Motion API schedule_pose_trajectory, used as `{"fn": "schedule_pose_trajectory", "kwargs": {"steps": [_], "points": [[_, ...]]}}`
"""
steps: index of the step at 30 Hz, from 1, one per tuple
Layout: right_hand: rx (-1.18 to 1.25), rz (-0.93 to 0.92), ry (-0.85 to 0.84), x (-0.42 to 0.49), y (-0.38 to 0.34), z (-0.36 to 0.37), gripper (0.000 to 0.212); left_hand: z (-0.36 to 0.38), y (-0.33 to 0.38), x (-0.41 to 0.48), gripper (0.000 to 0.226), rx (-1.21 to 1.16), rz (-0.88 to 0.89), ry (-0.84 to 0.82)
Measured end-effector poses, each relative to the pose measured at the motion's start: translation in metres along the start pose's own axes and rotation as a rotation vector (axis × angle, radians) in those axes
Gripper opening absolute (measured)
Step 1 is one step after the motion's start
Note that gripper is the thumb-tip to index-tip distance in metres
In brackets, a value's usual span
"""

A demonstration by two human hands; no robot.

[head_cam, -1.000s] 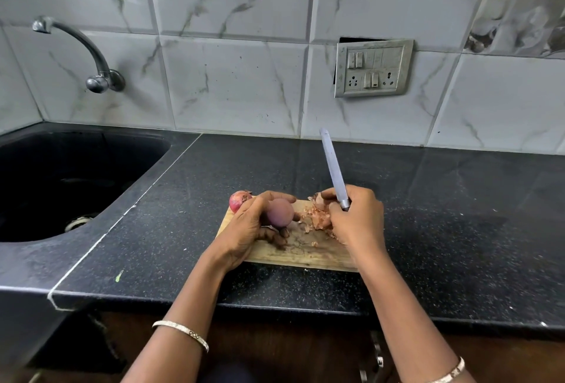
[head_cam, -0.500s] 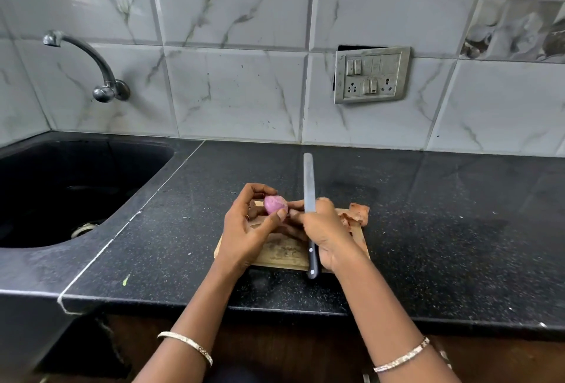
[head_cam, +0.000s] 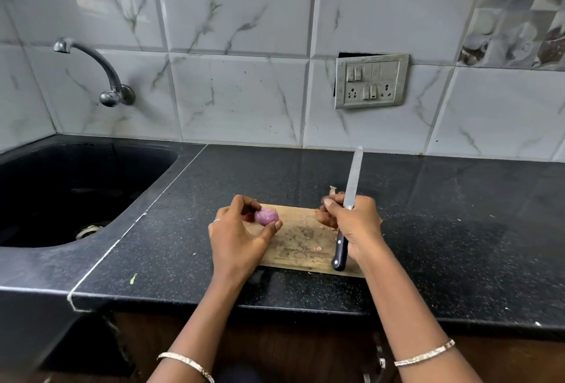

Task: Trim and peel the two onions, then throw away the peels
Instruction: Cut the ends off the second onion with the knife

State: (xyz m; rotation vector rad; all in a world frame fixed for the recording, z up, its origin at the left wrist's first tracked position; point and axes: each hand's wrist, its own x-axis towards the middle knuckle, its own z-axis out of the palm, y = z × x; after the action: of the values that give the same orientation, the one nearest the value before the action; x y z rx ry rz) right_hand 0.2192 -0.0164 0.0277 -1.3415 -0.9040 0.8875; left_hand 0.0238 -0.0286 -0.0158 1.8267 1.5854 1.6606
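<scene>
Left hand point(head_cam: 237, 237): pinches the peeled onion point(head_cam: 266, 216) over the cutting board point(head_cam: 298, 245).
Right hand point(head_cam: 354, 225): grips the knife point(head_cam: 347, 208) and some peels point(head_cam: 326, 220), apart from the onion.

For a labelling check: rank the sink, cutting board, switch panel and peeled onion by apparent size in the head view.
1. sink
2. cutting board
3. switch panel, which is farther from the camera, so its true size is unsure
4. peeled onion

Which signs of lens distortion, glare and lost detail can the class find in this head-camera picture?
Head view: the wall tile joints bow, a wide-angle effect; pale sheen lies on the black countertop behind the knife; the sink is dark, detail lost; the peeled onion in the left hand reads clearly.
</scene>
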Motion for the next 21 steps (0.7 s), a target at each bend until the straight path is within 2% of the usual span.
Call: {"fn": "schedule_pose_trajectory", "kwargs": {"steps": [2, 5, 7, 9, 15, 19, 21], "points": [[-0.133, -0.080, 0.028, -0.003, -0.004, -0.001, 0.011, -0.004, -0.004, -0.002, 0.044, 0.049, -0.082, -0.016], [-0.458, -0.201, 0.115, -0.003, -0.009, 0.000, 0.012, -0.009, -0.010, -0.002, 0.044, 0.046, -0.185, -0.043], [-0.652, -0.218, 0.108, -0.005, -0.011, -0.001, 0.008, -0.011, -0.013, -0.004, 0.043, 0.031, -0.212, -0.049], [-0.770, -0.227, 0.085, -0.007, -0.011, -0.001, 0.014, -0.011, -0.014, -0.005, 0.040, 0.027, -0.226, -0.052], [-0.817, -0.251, 0.118, -0.004, -0.006, -0.007, 0.014, -0.017, -0.014, -0.007, 0.035, -0.026, -0.274, -0.036], [-0.797, -0.301, 0.185, -0.007, -0.009, -0.013, 0.007, -0.018, -0.005, -0.005, 0.046, -0.021, -0.305, -0.061], [-0.843, -0.309, 0.194, -0.009, -0.009, -0.016, 0.010, -0.018, -0.005, 0.000, 0.053, -0.003, -0.308, -0.065]]}}
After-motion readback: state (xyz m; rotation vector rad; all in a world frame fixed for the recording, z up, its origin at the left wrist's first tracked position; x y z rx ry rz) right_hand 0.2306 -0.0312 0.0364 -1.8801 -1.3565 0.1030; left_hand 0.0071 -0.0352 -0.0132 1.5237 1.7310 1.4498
